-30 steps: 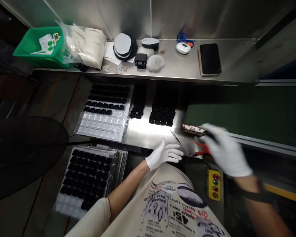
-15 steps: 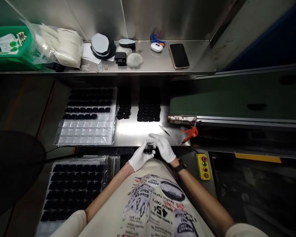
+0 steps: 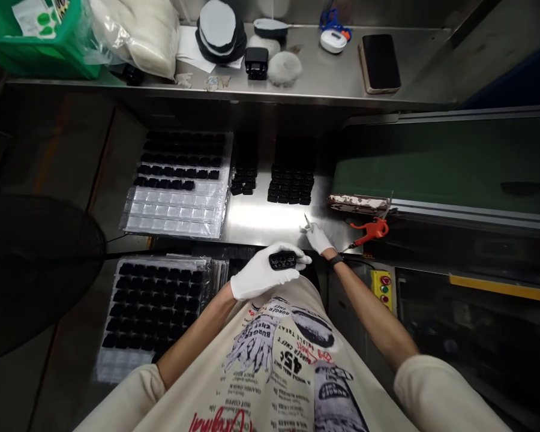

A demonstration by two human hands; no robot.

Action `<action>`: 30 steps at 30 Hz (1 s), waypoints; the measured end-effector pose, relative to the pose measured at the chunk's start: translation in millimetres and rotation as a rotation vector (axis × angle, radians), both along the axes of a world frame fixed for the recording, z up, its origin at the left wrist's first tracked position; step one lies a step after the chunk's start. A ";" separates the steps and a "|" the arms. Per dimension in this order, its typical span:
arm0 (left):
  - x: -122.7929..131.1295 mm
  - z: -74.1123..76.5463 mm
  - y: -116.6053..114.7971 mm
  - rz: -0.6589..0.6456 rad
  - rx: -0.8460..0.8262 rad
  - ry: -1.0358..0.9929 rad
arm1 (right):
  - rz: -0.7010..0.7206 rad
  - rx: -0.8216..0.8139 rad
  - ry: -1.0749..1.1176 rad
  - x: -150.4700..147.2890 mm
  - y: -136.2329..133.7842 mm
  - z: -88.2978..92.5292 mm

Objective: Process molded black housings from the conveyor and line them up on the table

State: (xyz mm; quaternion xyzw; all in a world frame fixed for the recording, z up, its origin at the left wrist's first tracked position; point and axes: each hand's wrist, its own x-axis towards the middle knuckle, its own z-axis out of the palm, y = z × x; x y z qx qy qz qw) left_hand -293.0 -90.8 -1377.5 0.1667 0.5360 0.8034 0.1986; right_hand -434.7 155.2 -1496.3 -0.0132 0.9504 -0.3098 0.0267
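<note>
Both my hands wear white gloves. My left hand point(image 3: 258, 277) cradles a small black rectangular part with several recesses point(image 3: 282, 260), which lies across the palm under curled fingers. My right hand point(image 3: 318, 238) pinches a pair of slim metal tweezers point(image 3: 308, 221) by their shank, tips pointing away from me, over the front of the stainless steel bench point(image 3: 261, 222). Close to that hand stand neat rows of black parts point(image 3: 291, 186) on the steel. The two hands are apart.
A clear blister tray with black parts point(image 3: 175, 207) lies left on the bench, above a stack of filled trays point(image 3: 153, 312). A red air gun point(image 3: 369, 231), yellow push-button box point(image 3: 382, 288) and green conveyor belt point(image 3: 450, 162) stand right. Above runs a steel shelf point(image 3: 324, 84) of small items.
My hands have parted from holding the black part together. My right hand has moved forward and now holds the tweezers, which were lying on the bench. The black part stays in my left hand.
</note>
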 end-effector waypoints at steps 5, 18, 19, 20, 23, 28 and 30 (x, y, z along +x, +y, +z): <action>-1.3 6.8 -18.6 -0.050 -0.094 0.055 | 0.177 -0.178 0.137 71.3 8.1 78.9; -16.7 33.4 -20.0 -0.242 -0.562 0.206 | 0.635 0.787 0.625 155.7 -27.4 229.0; -16.8 34.1 -19.8 -0.249 -0.564 0.206 | 0.641 0.795 0.639 155.7 -28.5 229.5; -16.8 34.8 -19.8 -0.255 -0.569 0.209 | 0.645 0.798 0.653 156.1 -29.4 229.8; -16.4 36.1 -20.0 -0.265 -0.598 0.244 | 0.664 0.786 0.691 158.2 -30.4 229.9; -12.8 33.4 -17.5 -0.267 -0.617 0.321 | 0.695 0.730 0.637 158.9 -27.8 226.1; -11.4 30.1 -15.5 -0.249 -0.614 0.346 | 0.693 0.718 0.616 158.4 -27.6 224.8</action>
